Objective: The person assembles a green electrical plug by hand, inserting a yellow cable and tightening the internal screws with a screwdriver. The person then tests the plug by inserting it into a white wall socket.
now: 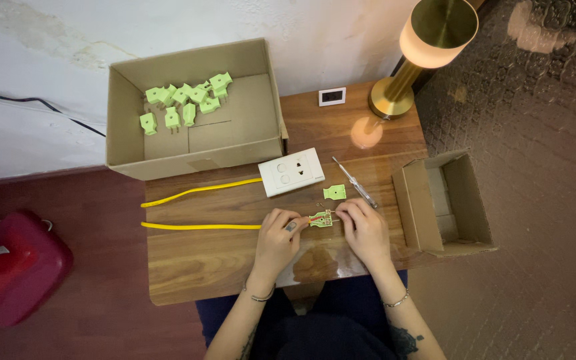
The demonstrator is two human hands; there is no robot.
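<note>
Both hands, left (279, 230) and right (363, 223), pinch the open green plug (322, 219) mid-table.

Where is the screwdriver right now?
In the head view the screwdriver lies on the wooden table, just right of the white socket plate and above the right hand.

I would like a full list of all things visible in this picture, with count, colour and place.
Open green plug half with wires: one, between both hands.
Green plug cover: one, above the hands.
Yellow cable: one, bent in two runs, table left.
White socket plate: one, table centre.
Screwdriver: one, silver, right of the socket.
Large cardboard box: one, brown, rear left.
Green plugs: about a dozen, inside it.
Small cardboard box: one, right edge.
Brass lamp: one, rear right.
Wooden table: one, brown.
Red object: one, on the floor at left.
Left hand: touching the cable end.
Right hand: at the plug.
</note>
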